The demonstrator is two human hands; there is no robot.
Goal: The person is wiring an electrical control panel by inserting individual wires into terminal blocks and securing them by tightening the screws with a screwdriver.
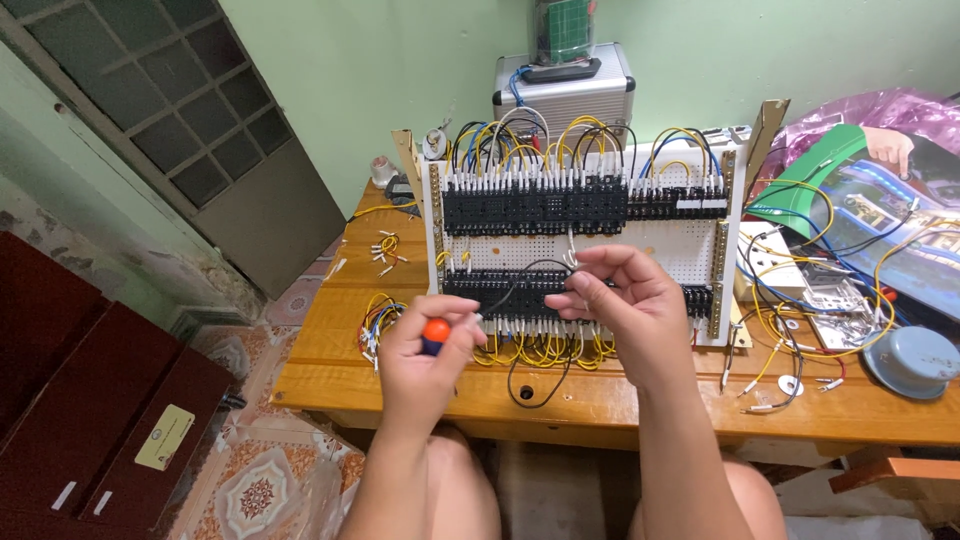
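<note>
A: L hand (425, 350)?
B: Curled tight round a screwdriver (436, 331), orange cap up, blue grip just under. Shaft aimed right, tip w/ a white bit at the lower terminal row (500, 292).
A: R hand (615, 295)?
B: Fingers bent in a pinch on a black wire (530, 272), at the lower row's mid part. Thumb & forefinger nearly meeting, rest loosely curled.
A: Wire route?
B: Arcs left from the pinch over the row, drops below the board (660, 250), loops on the table (330, 340).
A: Board itself?
B: White, perforated, upright-ish, leaning back. Two black terminal rows, yellow/blue/black wires above & below.
A: Around it?
B: Loose wire bundle (378, 322) left of L hand. Metal case (563, 88) behind. Round grey lid (912, 362) far right.
</note>
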